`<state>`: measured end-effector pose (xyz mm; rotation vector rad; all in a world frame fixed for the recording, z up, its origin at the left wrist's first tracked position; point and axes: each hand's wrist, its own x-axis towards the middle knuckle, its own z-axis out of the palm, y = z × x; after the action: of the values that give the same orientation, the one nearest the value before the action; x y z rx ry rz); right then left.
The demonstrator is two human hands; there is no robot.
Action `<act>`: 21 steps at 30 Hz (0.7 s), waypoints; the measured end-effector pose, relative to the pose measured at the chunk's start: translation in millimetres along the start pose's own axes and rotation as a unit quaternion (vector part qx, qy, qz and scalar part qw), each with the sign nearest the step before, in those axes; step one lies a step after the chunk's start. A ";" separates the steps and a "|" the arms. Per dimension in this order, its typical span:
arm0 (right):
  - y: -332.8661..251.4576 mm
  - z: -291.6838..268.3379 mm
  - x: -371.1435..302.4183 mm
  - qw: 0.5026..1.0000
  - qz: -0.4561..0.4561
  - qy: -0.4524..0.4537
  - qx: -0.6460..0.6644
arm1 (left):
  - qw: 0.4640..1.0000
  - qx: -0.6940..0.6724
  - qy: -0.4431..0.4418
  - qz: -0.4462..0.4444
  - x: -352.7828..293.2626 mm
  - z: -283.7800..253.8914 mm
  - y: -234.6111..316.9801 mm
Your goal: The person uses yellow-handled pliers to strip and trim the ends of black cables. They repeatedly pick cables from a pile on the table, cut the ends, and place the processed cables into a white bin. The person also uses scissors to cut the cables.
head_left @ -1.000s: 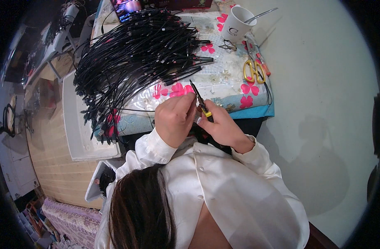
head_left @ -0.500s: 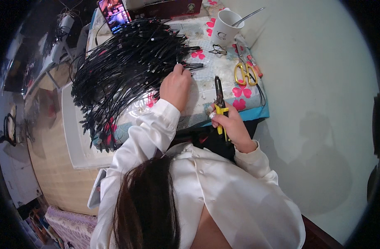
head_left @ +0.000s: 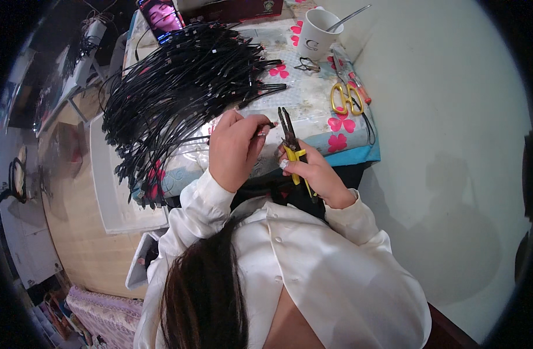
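A large heap of thin black cables [head_left: 179, 81] with small connectors covers the left of the table. In front of it, my left hand [head_left: 234, 148] pinches one black cable [head_left: 272, 124], whose dark end sticks out past the fingertips. My right hand [head_left: 313, 174] is wrapped round the yellow handles of a pair of pliers [head_left: 291, 139]. Their dark jaws point away from me and stand slightly apart, just right of the cable end and not touching it. Several cable ends [head_left: 273, 88] jut from the heap's right side.
Gold-handled scissors [head_left: 346, 100] lie at the right, by a white mug [head_left: 317, 36] with a spoon. A lit phone [head_left: 161, 20] leans at the back beside a dark red box [head_left: 231, 9]. A white tray [head_left: 112, 203] sits left, and a pale wall [head_left: 446, 104] bounds the right.
My left hand has drawn back from the heap toward me, bringing a cable end beside the pliers. The pliers have shifted left and their jaws have parted.
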<state>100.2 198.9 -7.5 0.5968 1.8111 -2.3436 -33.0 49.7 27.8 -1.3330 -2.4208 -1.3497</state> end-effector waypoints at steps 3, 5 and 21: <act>-6.9 4.7 -3.2 0.998 -0.020 -0.033 -0.047 | 0.997 -0.007 0.020 0.072 -6.2 -5.4 -1.1; -10.2 7.4 -4.6 0.996 -0.044 -0.054 -0.061 | 0.994 -0.001 0.026 0.103 -9.1 -8.0 -3.0; -26.1 7.5 -6.2 0.968 -0.130 -0.097 -0.192 | 0.993 -0.084 -0.024 0.075 -17.7 -16.7 -2.4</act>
<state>95.5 198.1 20.0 0.0801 2.2719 -2.0097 -29.1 25.5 28.8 -1.5683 -2.2258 -1.5266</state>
